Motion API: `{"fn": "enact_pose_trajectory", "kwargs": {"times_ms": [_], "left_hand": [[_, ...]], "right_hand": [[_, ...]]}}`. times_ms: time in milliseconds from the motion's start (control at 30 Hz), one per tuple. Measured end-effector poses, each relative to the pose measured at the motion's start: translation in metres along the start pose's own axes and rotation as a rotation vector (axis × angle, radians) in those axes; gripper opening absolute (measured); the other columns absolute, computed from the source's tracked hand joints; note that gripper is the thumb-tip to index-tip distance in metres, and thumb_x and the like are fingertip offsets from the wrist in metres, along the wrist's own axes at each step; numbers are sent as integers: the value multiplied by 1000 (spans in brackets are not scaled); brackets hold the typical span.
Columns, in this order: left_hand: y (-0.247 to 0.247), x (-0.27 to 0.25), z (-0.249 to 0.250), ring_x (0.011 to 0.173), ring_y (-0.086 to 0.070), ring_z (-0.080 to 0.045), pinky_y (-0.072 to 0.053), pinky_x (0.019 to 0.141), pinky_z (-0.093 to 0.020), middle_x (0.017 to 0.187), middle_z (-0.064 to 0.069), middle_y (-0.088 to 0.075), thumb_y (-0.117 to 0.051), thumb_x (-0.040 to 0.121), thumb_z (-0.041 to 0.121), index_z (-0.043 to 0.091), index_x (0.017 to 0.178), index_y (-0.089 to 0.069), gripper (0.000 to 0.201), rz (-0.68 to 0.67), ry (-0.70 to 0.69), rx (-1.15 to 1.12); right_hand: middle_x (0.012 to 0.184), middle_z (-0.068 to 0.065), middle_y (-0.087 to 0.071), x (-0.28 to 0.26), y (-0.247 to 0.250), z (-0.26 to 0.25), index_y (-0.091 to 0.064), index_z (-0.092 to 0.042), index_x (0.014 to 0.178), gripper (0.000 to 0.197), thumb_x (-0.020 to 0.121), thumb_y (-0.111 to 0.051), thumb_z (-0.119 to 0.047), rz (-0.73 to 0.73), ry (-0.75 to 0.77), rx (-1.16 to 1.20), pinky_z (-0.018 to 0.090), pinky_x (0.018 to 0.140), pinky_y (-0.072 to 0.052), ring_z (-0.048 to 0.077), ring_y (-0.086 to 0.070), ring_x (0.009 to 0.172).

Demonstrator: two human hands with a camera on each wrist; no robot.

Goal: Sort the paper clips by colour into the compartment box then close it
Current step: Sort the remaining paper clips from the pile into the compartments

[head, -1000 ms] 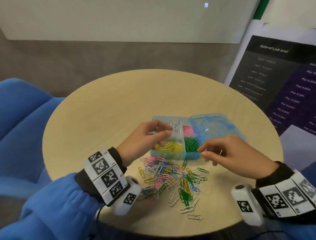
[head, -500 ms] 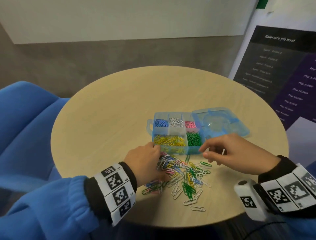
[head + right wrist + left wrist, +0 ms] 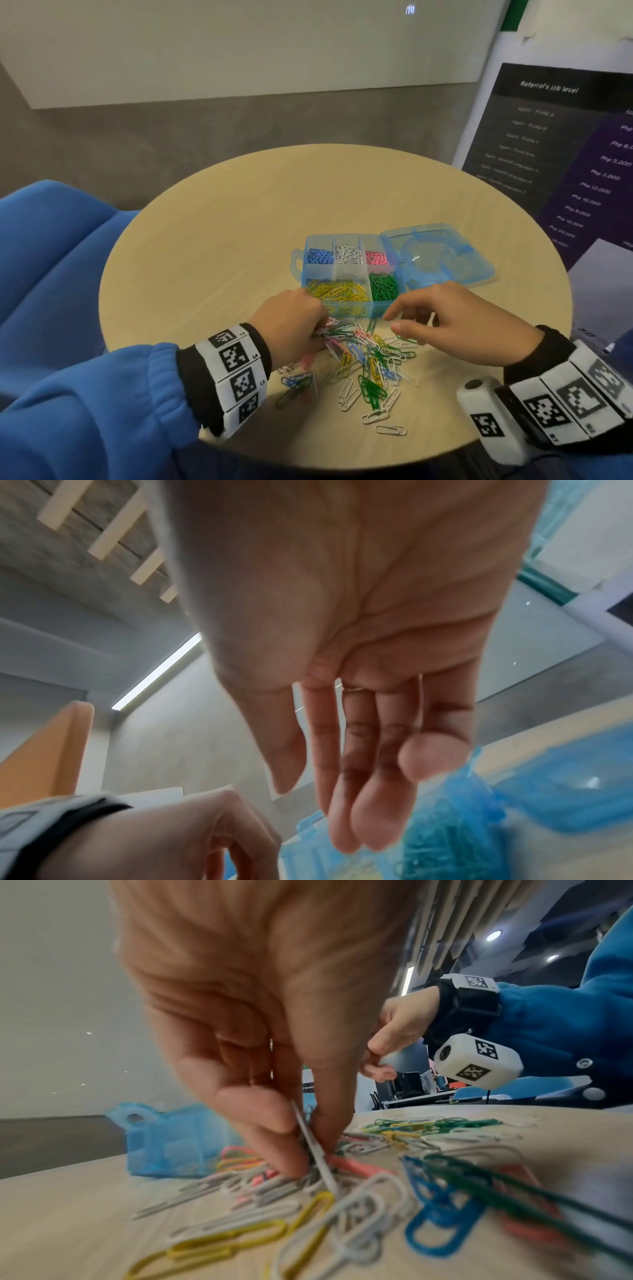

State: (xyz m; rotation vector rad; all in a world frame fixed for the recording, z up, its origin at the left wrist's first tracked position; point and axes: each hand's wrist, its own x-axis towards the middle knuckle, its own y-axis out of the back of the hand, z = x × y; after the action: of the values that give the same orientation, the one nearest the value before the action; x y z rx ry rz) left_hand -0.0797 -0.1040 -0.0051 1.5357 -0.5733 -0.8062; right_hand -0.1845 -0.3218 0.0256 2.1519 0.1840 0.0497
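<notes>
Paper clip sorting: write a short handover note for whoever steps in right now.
Left hand: pinching a white clip in the loose pile.
Right hand: open, empty, above the pile beside the compartment box.
Done: blue, white, pink, yellow and green clips partly sorted into separate compartments.
Left: sort the mixed pile, then shut the lid, which lies open to the right.

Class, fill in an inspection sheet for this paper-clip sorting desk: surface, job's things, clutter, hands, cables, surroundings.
Surface: round pale wooden table.
Job's things: translucent blue plastic compartment box, lid open flat to the right; blue, white, pink, yellow and green clips sorted inside; mixed pile of coloured paper clips in front of it.
Clutter: nothing seen.
Hands: left hand pinches a white paper clip in the pile; right hand hovers empty, fingers relaxed.
Cables: nothing seen.
Surroundings: blue upholstered chair, dark printed poster.
</notes>
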Motion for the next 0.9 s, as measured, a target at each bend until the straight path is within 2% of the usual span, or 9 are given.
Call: {"fn": "enact_pose_trajectory", "kwargs": {"times_ms": [167,300,433,533,667,733,767,833,900], "left_hand": [[1,1,-10,80,-60,-25,-51,74,-36,87,-5,-66,-65,88,29,12,82,-67,18,-1,-26,-87],[5,-1,-18,77,-58,-20,-48,73,-35,84,-2,-66,-66,87,29,14,83,-69,15,48,-31,-175],[16,-10,-25,71,-56,-15,-45,68,-28,79,0,-64,-68,88,31,12,82,-70,20,155,-56,-249],[28,-17,-27,68,-55,-15,-44,67,-27,75,1,-61,-70,87,30,12,79,-71,20,255,-92,-317],[41,-19,-23,65,-54,-13,-45,64,-27,69,4,-58,-73,84,29,13,74,-70,20,347,-164,-390],[42,-17,-13,65,-54,-11,-46,65,-29,69,6,-56,-73,84,31,15,73,-68,20,326,-210,-404],[41,-16,-8,67,-55,-11,-47,66,-30,70,7,-55,-73,84,33,16,75,-68,20,296,-221,-398],[37,-13,0,70,-56,-9,-48,69,-32,74,10,-57,-72,83,39,21,82,-70,18,257,-210,-381],[34,-11,2,73,-58,-6,-50,70,-33,79,13,-61,-75,80,41,26,90,-72,18,261,-176,-424]], "right_hand": [[78,-3,-73,1,-6,-7,-73,-19,94,12,92,-64,-26,21,9,276,15,60,-47,7,-66,65],[86,8,-74,4,-15,-14,-71,-5,97,23,93,-61,-25,-42,-33,555,25,62,-53,17,-69,70],[95,16,-74,9,-28,-20,-67,3,105,45,86,-58,-37,-132,-227,836,30,74,-59,32,-73,83],[104,20,-72,14,-37,-24,-62,5,113,58,85,-54,-45,-157,-381,1092,31,82,-59,36,-70,98],[125,31,-59,24,-53,-36,-56,8,118,68,90,-47,-53,-221,-540,1607,41,97,-49,41,-61,115],[121,31,-60,30,-61,-44,-58,5,114,69,92,-41,-58,-292,-520,1783,46,103,-42,41,-62,113],[108,29,-64,33,-64,-48,-60,7,109,68,94,-39,-56,-266,-515,1888,47,103,-41,39,-67,100],[84,22,-63,39,-66,-56,-62,10,96,63,101,-35,-47,-134,-533,2131,46,89,-52,32,-67,67],[74,19,-61,41,-68,-57,-63,9,81,59,104,-34,-37,-22,-534,2249,36,56,-58,28,-63,54]]}}
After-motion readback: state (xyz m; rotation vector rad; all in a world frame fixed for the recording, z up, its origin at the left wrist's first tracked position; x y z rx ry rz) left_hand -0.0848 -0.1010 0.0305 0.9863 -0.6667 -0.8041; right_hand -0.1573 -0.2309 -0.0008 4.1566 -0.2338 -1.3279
